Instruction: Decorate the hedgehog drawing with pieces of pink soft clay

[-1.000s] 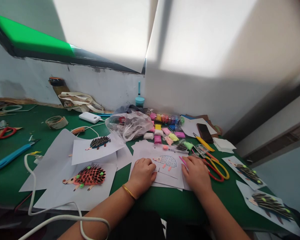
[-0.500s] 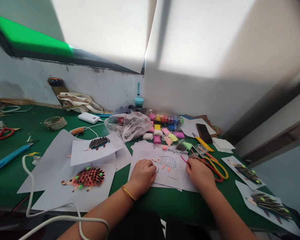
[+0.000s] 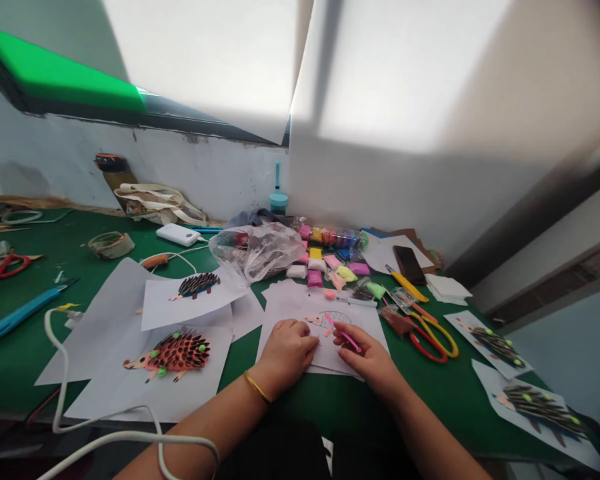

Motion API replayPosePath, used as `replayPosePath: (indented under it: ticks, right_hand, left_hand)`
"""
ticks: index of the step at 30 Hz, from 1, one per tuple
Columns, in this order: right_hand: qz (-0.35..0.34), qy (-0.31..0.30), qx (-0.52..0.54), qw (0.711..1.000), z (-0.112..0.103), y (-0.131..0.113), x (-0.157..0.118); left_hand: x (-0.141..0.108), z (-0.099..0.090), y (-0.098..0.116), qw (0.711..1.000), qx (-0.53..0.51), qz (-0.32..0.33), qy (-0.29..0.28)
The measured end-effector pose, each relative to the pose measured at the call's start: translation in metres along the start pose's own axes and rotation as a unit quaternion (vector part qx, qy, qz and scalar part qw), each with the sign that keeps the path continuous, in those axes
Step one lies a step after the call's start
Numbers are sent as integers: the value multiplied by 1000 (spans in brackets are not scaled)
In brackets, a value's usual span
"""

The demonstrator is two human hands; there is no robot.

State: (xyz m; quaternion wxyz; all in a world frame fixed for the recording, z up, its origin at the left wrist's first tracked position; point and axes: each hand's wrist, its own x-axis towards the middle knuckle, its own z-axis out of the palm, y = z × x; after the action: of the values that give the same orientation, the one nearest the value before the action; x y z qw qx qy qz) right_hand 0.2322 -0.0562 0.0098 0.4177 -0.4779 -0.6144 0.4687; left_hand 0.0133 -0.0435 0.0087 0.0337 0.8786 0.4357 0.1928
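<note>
My right hand point(image 3: 367, 360) holds a thin pink clay modelling tool point(image 3: 351, 342) between thumb and fingers, over the hedgehog drawing point(image 3: 341, 319). The drawing has a blue scalloped outline, a peach face and peach feet, and is partly hidden by that hand. My left hand point(image 3: 289, 347) rests on the left part of the white paper point(image 3: 279, 307), its fingers curled together; what is in them, if anything, is hidden. Just above the drawing lie a white pen-like stick point(image 3: 357, 302) and a small peach lump of clay point(image 3: 329, 295).
Several bright clay packets point(image 3: 316, 265) and a plastic bag point(image 3: 260, 250) lie behind the paper. To the right are scissors point(image 3: 437, 337), a yellow cutter point(image 3: 407, 285) and a phone point(image 3: 409, 265). A finished clay hedgehog picture point(image 3: 180, 353) lies left, near a white cable point(image 3: 60, 387).
My right hand has moved left from the paper's right edge to over the drawing, bringing the pink modelling tool with it. My left hand has stayed almost in place.
</note>
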Motion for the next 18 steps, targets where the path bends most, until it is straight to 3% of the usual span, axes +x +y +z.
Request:
replayPosePath:
  ticks: [4, 11, 18]
  right_hand:
    - [9, 58, -48, 997, 1, 4, 3]
    - [13, 50, -60, 997, 10, 16, 1]
    - [-106, 29, -181, 977, 13, 18, 0]
  left_hand:
    - [1, 1, 0, 1000, 3, 5, -2]
    - [1, 1, 1, 1000, -3, -18, -1]
    - [1, -1, 2, 1000, -3, -9, 10]
